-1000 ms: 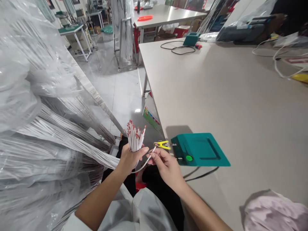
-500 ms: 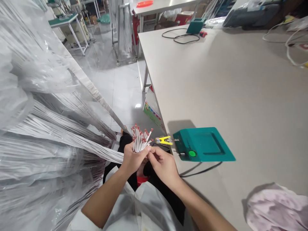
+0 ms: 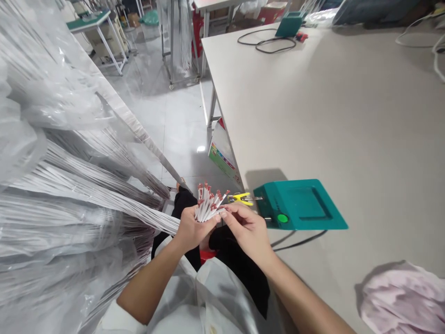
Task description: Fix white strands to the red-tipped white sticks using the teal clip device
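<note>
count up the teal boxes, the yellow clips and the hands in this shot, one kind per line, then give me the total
Teal plastic boxes: 2, a near teal box with a green button and a far teal box by a black coiled cable.
Yellow clips: 1, a yellow plastic clip.
Hands: 2, the left hand gripping a bundle of white red-tipped wires, and the right hand.
Total: 5

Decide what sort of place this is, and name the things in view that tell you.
Probably a small factory or assembly workshop: bagged bundles of white cables hang in bulk, a teal bench device with a green button sits on a long worktable, and similar tables stand beyond.
</note>
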Motion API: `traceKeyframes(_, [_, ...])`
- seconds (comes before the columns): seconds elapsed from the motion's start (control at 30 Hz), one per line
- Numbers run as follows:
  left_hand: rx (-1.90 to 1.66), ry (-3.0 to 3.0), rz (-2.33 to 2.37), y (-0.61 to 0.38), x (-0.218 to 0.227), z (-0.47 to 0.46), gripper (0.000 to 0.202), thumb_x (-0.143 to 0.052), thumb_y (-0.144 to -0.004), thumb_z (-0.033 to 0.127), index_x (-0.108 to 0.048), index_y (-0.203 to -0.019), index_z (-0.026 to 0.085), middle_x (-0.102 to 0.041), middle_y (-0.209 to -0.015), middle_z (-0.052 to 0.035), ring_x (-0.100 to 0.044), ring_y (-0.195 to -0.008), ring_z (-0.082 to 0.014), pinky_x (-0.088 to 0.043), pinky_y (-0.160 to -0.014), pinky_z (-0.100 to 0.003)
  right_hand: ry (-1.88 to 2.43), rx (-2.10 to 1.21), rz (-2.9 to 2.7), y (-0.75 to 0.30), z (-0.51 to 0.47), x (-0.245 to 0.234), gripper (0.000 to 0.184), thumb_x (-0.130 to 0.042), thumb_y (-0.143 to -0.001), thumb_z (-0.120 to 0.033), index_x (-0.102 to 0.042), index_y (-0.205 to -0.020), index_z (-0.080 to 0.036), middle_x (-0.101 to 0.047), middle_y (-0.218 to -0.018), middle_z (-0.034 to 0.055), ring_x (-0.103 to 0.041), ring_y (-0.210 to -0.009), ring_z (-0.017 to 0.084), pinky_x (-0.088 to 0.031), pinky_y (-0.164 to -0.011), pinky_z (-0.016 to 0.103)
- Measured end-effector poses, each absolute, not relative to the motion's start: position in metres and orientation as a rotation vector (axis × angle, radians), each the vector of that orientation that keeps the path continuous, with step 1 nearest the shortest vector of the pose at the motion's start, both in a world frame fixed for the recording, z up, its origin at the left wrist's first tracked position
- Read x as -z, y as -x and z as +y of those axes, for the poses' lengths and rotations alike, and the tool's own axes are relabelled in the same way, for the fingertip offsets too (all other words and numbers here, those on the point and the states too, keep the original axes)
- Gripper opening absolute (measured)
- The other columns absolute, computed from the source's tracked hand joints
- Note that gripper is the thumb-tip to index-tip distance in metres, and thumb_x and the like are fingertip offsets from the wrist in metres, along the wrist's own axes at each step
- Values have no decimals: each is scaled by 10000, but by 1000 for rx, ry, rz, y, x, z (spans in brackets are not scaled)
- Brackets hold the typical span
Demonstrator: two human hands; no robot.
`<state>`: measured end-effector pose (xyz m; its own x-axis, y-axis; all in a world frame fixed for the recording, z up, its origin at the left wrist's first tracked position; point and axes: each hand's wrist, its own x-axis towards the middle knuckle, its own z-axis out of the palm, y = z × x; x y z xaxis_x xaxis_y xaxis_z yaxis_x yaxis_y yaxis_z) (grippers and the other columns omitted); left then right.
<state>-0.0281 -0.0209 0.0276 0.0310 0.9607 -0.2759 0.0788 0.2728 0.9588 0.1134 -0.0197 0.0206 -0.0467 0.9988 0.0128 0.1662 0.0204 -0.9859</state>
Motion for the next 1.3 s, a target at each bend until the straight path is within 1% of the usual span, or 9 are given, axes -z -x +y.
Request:
traceKeyframes(0.13, [-920,-1107,1334,30,-27,-22,222,-666,-687,278,-686,-818,100,-683,-781,-57,-604,-744,-174,-479,-689,-260,1237,-1161,-1395,-114,-21,-17,152,-570,-812,-343,-629,-759,-213,-604,-788,36,-605,-642,148,-470,-487,252])
traceKeyframes(0.4, [-944,-1202,1376,33,-30,-24,132,-650,-680,247,-667,-682,116,-643,-680,-36,-570,-678,-153,-463,-641,-250,1209,-1070,-1548,-116,-20,-18,159,-503,-859,-273,-564,-728,-208,-563,-762,17,-592,-612,126,-440,-483,240])
traceKeyframes(0.6, [-865,-1091,1323,37,-31,-23,88,-645,-656,204,-664,-635,121,-515,-498,29,-455,-487,-83,-389,-504,-216,1186,-1043,-1605,-115,-21,-20,160,-497,-859,-258,-545,-715,-204,-557,-764,20,-579,-595,121,-447,-498,249])
traceKeyframes(0.7, [-822,-1047,1323,38,-36,-22,62,-649,-635,185,-661,-625,126,-470,-444,51,-408,-435,-67,-360,-474,-213,1154,-1057,-1608,-116,-20,-20,152,-506,-854,-258,-562,-723,-203,-564,-760,19,-567,-582,113,-458,-505,247])
traceKeyframes(0.83, [-796,-1009,1323,40,-40,-21,45,-645,-617,171,-656,-611,127,-510,-470,38,-417,-439,-69,-353,-476,-221,1138,-1119,-1520,-122,-15,-21,130,-512,-855,-277,-626,-857,-214,-580,-755,16,-554,-557,100,-487,-509,242])
traceKeyframes(0.93, [-781,-1031,1304,41,-40,-21,27,-640,-607,152,-649,-597,129,-548,-516,26,-447,-467,-76,-368,-503,-228,1097,-1194,-1460,-128,-12,-26,181,-520,-854,-298,-635,-976,-229,-603,-848,35,-569,-564,96,-516,-532,253])
traceKeyframes(1.03, [-755,-1056,1264,44,-40,-21,15,-645,-596,137,-641,-583,130,-556,-519,23,-483,-502,-93,-387,-536,-236,1000,-1185,-1576,-131,-9,-31,169,-600,-802,-298,-660,-947,-234,-620,-930,69,-620,-746,153,-535,-594,266])
traceKeyframes(1.13, [-739,-1060,1192,46,-41,-21,14,-645,-598,130,-637,-586,129,-551,-512,26,-479,-502,-90,-390,-542,-232,929,-1158,-1706,-131,-7,-34,157,-643,-769,-267,-665,-921,-233,-642,-935,81,-614,-898,189,-540,-664,274])
traceKeyframes(1.3, [-730,-1089,1137,49,-42,-20,32,-643,-592,123,-613,-583,128,-572,-560,15,-494,-545,-95,-396,-556,-225,875,-1188,-1864,-133,-3,-36,83,-577,-821,-213,-643,-871,-209,-659,-861,61,-632,-761,148,-525,-656,267])
